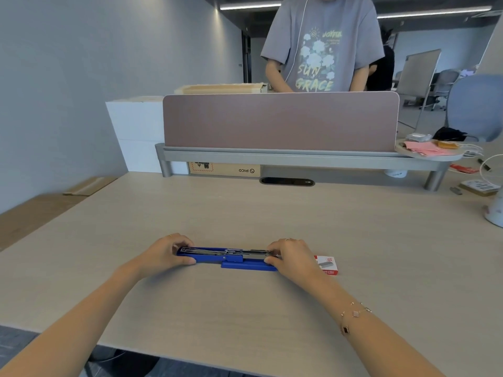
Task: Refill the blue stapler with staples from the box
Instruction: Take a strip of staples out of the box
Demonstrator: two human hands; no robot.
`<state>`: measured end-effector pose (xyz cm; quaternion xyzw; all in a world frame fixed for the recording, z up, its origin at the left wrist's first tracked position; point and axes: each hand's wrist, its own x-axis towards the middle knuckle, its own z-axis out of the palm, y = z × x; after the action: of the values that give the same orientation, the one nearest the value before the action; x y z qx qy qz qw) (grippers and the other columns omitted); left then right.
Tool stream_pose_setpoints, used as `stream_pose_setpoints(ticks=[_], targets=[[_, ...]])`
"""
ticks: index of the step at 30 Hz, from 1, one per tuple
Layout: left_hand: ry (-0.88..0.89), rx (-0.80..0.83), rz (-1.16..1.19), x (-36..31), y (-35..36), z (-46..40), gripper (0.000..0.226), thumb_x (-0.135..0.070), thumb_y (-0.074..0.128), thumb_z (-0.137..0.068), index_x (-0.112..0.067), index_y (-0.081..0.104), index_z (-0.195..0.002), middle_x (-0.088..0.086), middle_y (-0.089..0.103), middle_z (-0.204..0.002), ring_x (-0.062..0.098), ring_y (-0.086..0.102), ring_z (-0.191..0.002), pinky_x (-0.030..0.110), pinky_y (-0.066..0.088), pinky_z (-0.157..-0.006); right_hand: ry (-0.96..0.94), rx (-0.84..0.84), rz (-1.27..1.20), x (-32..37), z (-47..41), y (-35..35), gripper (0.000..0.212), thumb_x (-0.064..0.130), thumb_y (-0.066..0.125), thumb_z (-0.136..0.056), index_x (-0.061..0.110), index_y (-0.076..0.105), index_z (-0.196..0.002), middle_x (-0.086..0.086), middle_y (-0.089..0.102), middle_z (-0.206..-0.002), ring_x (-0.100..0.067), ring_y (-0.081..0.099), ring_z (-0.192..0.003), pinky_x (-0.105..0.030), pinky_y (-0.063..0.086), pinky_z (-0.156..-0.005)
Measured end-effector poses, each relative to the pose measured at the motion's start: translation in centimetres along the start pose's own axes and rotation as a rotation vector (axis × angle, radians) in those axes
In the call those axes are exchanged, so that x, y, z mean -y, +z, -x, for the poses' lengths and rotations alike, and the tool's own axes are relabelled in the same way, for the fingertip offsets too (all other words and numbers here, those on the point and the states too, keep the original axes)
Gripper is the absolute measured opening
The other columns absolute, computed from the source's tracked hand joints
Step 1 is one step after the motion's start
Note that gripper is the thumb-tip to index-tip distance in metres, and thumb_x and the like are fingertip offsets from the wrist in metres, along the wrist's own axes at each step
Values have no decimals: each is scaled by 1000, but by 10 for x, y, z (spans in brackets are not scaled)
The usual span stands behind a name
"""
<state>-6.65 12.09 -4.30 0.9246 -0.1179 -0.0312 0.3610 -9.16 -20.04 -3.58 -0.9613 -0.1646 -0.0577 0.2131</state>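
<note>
The blue stapler (234,258) lies swung fully open and flat on the desk (245,213), its metal staple channel facing up. My left hand (166,254) grips the left end, the blue top arm. My right hand (292,258) holds the right end over the base and magazine tip. A small red and white staple box (328,263) sits on the desk just right of my right hand, partly hidden behind it. Whether staples lie in the channel I cannot tell.
A mauve divider panel (280,122) on a grey shelf rail crosses the far desk edge, with a person in a grey T-shirt (321,44) standing behind it. White boxes (136,131) stand far left. Clutter and a white lamp base (495,213) are at right.
</note>
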Motion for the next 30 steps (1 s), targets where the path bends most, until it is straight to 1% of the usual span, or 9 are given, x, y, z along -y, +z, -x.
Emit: stream_pose_setpoints(ticks=[5, 8, 9, 11, 14, 17, 20, 25, 30], targets=[[-13, 14, -99, -3, 1, -1, 20, -22, 79, -74, -24, 65, -88, -1, 64, -94, 14, 61, -84, 33, 50, -82, 1, 41, -4, 1, -2, -3, 18, 31, 57, -88, 18, 66, -98, -5, 69, -100, -21, 53, -85, -32, 39, -80], [-9, 80, -308, -10, -1, -7, 19, -26, 74, -79, -27, 59, -91, -3, 59, -95, 13, 54, -89, 17, 41, -74, -1, 50, -7, 2, -1, -5, 18, 30, 58, -88, 17, 65, -98, -6, 68, -103, -23, 56, -92, -34, 42, -84], [-8, 99, -364, -13, -1, -8, 22, -28, 73, -79, -28, 58, -95, -3, 58, -98, 14, 53, -93, 16, 38, -74, -9, 59, 2, 2, 0, -4, 18, 29, 57, -88, 17, 64, -100, -6, 68, -104, -24, 57, -94, -35, 43, -85], [-10, 114, -407, -20, 2, -10, 38, -33, 73, -79, -24, 57, -112, -2, 57, -109, 15, 52, -103, 20, 39, -85, -24, 78, 12, 1, 1, -5, 20, 29, 57, -88, 17, 63, -104, -6, 68, -106, -25, 56, -98, -37, 44, -88], [12, 81, -360, -38, 13, -13, 56, -37, 71, -80, -18, 51, -128, -3, 55, -119, 12, 51, -113, 22, 38, -95, -34, 103, 34, -5, 7, -11, 30, 31, 56, -88, 20, 58, -116, -5, 66, -113, -26, 52, -107, -38, 39, -95], [88, 67, -322, -62, 30, -17, 50, -38, 68, -82, -23, 52, -127, -8, 55, -118, 8, 50, -113, 19, 37, -95, -3, 94, 61, -19, 17, -21, 40, 29, 53, -89, 18, 50, -128, -3, 59, -126, -25, 46, -117, -36, 33, -100], [164, 84, -302, -88, 50, -24, 46, -36, 67, -84, -24, 53, -126, -11, 55, -116, 5, 51, -112, 18, 38, -96, 28, 91, 93, -38, 24, -31, 43, 29, 54, -88, 18, 48, -130, -5, 55, -131, -25, 44, -121, -35, 30, -103], [226, 163, -307, -120, 83, -36, 44, -39, 66, -84, -23, 55, -124, -7, 57, -119, 4, 49, -107, 19, 38, -95, 89, 75, 89, -66, 37, -42, 42, 30, 55, -87, 20, 49, -128, -3, 54, -132, -24, 42, -123, -35, 29, -104], [250, 217, -299, -134, 110, -43, 43, -38, 71, -80, -21, 60, -118, -9, 55, -107, 6, 51, -103, 20, 42, -91, 135, 102, 65, -84, 48, -45, 42, 36, 58, -85, 22, 52, -124, -3, 56, -127, -24, 44, -119, -36, 29, -101]])
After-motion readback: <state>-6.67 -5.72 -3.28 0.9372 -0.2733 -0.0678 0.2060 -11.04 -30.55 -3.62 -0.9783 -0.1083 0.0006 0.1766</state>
